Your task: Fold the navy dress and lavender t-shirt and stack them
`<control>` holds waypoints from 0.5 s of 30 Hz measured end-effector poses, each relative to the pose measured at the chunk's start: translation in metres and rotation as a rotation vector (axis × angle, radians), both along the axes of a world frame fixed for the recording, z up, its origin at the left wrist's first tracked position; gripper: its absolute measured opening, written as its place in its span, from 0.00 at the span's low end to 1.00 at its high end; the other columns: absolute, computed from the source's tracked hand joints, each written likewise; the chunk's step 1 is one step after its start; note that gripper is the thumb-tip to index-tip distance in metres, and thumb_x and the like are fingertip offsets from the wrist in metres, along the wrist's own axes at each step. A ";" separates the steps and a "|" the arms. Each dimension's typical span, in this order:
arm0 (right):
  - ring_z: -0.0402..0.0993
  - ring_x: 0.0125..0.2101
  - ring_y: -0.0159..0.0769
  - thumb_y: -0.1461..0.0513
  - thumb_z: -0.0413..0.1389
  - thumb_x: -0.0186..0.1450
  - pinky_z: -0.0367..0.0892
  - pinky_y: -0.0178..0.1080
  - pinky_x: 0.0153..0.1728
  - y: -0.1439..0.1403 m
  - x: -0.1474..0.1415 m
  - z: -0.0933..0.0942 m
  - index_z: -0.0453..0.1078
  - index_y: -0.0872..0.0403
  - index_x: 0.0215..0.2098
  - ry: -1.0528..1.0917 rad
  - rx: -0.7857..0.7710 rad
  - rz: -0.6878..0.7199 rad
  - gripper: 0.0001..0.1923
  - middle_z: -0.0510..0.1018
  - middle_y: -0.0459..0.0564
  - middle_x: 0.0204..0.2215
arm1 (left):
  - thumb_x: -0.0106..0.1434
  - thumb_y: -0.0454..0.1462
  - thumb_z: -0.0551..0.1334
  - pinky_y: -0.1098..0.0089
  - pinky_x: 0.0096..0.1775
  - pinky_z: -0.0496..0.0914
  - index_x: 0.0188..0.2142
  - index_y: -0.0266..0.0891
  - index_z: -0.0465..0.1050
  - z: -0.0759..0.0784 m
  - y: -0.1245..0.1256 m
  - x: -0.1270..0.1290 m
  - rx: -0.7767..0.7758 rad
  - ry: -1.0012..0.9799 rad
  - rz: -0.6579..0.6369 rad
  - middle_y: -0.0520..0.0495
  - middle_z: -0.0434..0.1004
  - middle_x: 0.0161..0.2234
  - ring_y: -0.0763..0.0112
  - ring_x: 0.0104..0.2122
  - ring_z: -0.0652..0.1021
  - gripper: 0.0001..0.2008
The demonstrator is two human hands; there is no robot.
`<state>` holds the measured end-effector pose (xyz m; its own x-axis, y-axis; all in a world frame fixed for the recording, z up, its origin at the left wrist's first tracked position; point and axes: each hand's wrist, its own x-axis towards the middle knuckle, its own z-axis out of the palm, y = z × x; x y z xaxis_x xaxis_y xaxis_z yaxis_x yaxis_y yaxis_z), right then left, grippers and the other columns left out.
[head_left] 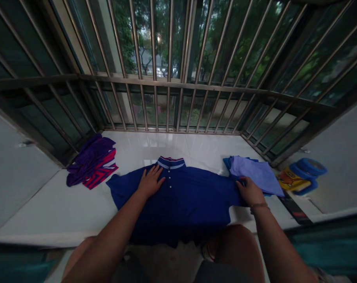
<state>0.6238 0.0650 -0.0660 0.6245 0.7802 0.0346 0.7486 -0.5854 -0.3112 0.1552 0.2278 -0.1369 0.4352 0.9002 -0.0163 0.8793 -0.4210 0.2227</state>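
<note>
A dark blue polo shirt (184, 196) lies spread front side up on the white tiled sill, its striped collar towards the window and its hem hanging over the near edge. My left hand (150, 181) rests flat on the shirt's chest, beside the collar and buttons, with fingers spread. At the sleeve on the right, my right hand (250, 190) pinches the sleeve's edge between thumb and fingers. Just beyond that hand is a stack of folded clothes, a lavender one (255, 173) on top of blue ones.
Crumpled purple cloth (91, 157) and a red-and-navy striped garment (103, 171) lie at the left. A blue-lidded yellow container (299, 177) stands at the right, near a dark flat box (294, 208). Metal window bars (169, 82) enclose the white sill (78, 212).
</note>
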 end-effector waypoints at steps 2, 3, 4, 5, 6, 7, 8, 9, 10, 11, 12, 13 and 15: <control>0.85 0.47 0.53 0.54 0.57 0.74 0.72 0.45 0.47 -0.009 -0.004 -0.004 0.76 0.58 0.59 -0.045 -0.048 -0.010 0.21 0.86 0.64 0.47 | 0.80 0.54 0.48 0.35 0.76 0.45 0.79 0.51 0.57 -0.007 -0.007 -0.007 0.009 0.002 0.037 0.44 0.50 0.81 0.50 0.79 0.54 0.33; 0.85 0.46 0.54 0.54 0.57 0.74 0.72 0.45 0.45 -0.014 -0.008 -0.006 0.76 0.58 0.59 -0.061 -0.086 -0.020 0.21 0.86 0.65 0.45 | 0.80 0.55 0.48 0.35 0.75 0.45 0.79 0.51 0.56 -0.009 -0.011 -0.010 0.010 0.003 0.058 0.44 0.50 0.81 0.49 0.79 0.54 0.33; 0.86 0.44 0.55 0.54 0.57 0.74 0.72 0.46 0.44 -0.018 -0.013 -0.008 0.75 0.58 0.59 -0.070 -0.125 -0.032 0.21 0.86 0.65 0.44 | 0.80 0.56 0.48 0.34 0.75 0.45 0.79 0.52 0.56 -0.009 -0.014 -0.012 0.006 0.005 0.078 0.44 0.49 0.81 0.48 0.79 0.53 0.33; 0.86 0.44 0.55 0.54 0.57 0.75 0.72 0.46 0.42 -0.022 -0.019 -0.010 0.75 0.58 0.60 -0.069 -0.154 -0.044 0.21 0.86 0.65 0.44 | 0.79 0.56 0.49 0.33 0.75 0.46 0.79 0.51 0.56 -0.007 -0.017 -0.013 -0.003 0.008 0.094 0.44 0.49 0.81 0.47 0.79 0.53 0.34; 0.86 0.44 0.56 0.55 0.56 0.75 0.72 0.46 0.42 -0.024 -0.026 -0.011 0.74 0.58 0.61 -0.065 -0.169 -0.056 0.21 0.86 0.66 0.44 | 0.79 0.55 0.50 0.32 0.75 0.47 0.79 0.50 0.57 -0.004 -0.020 -0.012 -0.013 0.013 0.112 0.43 0.49 0.81 0.45 0.79 0.53 0.33; 0.86 0.44 0.56 0.55 0.55 0.75 0.72 0.46 0.42 -0.026 -0.033 -0.011 0.73 0.58 0.62 -0.065 -0.163 -0.064 0.21 0.86 0.66 0.45 | 0.80 0.52 0.50 0.30 0.74 0.47 0.78 0.49 0.59 0.001 -0.022 -0.008 -0.020 0.017 0.131 0.42 0.51 0.80 0.44 0.79 0.54 0.32; 0.85 0.45 0.56 0.56 0.55 0.75 0.73 0.46 0.41 -0.026 -0.040 -0.010 0.72 0.58 0.62 -0.071 -0.141 -0.072 0.22 0.85 0.67 0.46 | 0.80 0.48 0.50 0.29 0.74 0.48 0.77 0.46 0.62 0.007 -0.024 -0.001 -0.018 0.012 0.142 0.39 0.55 0.79 0.42 0.78 0.57 0.30; 0.85 0.45 0.55 0.56 0.54 0.75 0.73 0.46 0.41 -0.026 -0.048 -0.008 0.71 0.57 0.63 -0.082 -0.106 -0.080 0.22 0.85 0.67 0.47 | 0.81 0.44 0.48 0.28 0.73 0.48 0.75 0.42 0.65 0.014 -0.025 0.009 -0.004 -0.009 0.125 0.35 0.62 0.77 0.41 0.76 0.62 0.28; 0.85 0.46 0.55 0.56 0.54 0.75 0.73 0.46 0.41 -0.024 -0.056 -0.005 0.71 0.57 0.63 -0.098 -0.061 -0.083 0.22 0.84 0.67 0.49 | 0.80 0.39 0.47 0.28 0.73 0.48 0.73 0.39 0.68 0.020 -0.027 0.022 0.015 -0.045 0.075 0.32 0.68 0.73 0.41 0.74 0.67 0.27; 0.84 0.47 0.54 0.56 0.53 0.75 0.73 0.46 0.41 -0.022 -0.064 -0.001 0.71 0.57 0.63 -0.118 -0.008 -0.075 0.22 0.84 0.67 0.50 | 0.79 0.35 0.46 0.31 0.74 0.48 0.71 0.38 0.70 0.026 -0.029 0.039 0.032 -0.088 -0.005 0.32 0.73 0.70 0.44 0.71 0.71 0.27; 0.84 0.48 0.53 0.56 0.53 0.75 0.74 0.45 0.42 -0.020 -0.075 0.002 0.71 0.57 0.63 -0.140 0.050 -0.053 0.22 0.83 0.66 0.52 | 0.78 0.33 0.46 0.35 0.76 0.49 0.70 0.38 0.72 0.029 -0.031 0.058 0.040 -0.136 -0.119 0.34 0.76 0.68 0.49 0.70 0.73 0.27; 0.83 0.50 0.52 0.57 0.52 0.75 0.74 0.45 0.43 -0.018 -0.086 0.006 0.71 0.57 0.63 -0.159 0.108 -0.009 0.22 0.82 0.66 0.55 | 0.78 0.33 0.48 0.40 0.77 0.50 0.69 0.41 0.72 0.032 -0.032 0.077 0.034 -0.181 -0.253 0.37 0.77 0.68 0.53 0.70 0.73 0.26; 0.82 0.52 0.49 0.59 0.49 0.76 0.75 0.44 0.47 -0.015 -0.116 0.010 0.72 0.57 0.63 -0.175 0.188 0.157 0.21 0.81 0.64 0.58 | 0.77 0.33 0.51 0.45 0.77 0.52 0.69 0.46 0.73 0.030 -0.033 0.115 -0.008 -0.230 -0.471 0.44 0.71 0.72 0.58 0.73 0.69 0.26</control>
<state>0.5075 0.0499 -0.0564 0.4686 0.8364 0.2844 0.8772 -0.4025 -0.2617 0.2701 0.1951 -0.1070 0.7857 0.6066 0.1214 0.5233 -0.7563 0.3925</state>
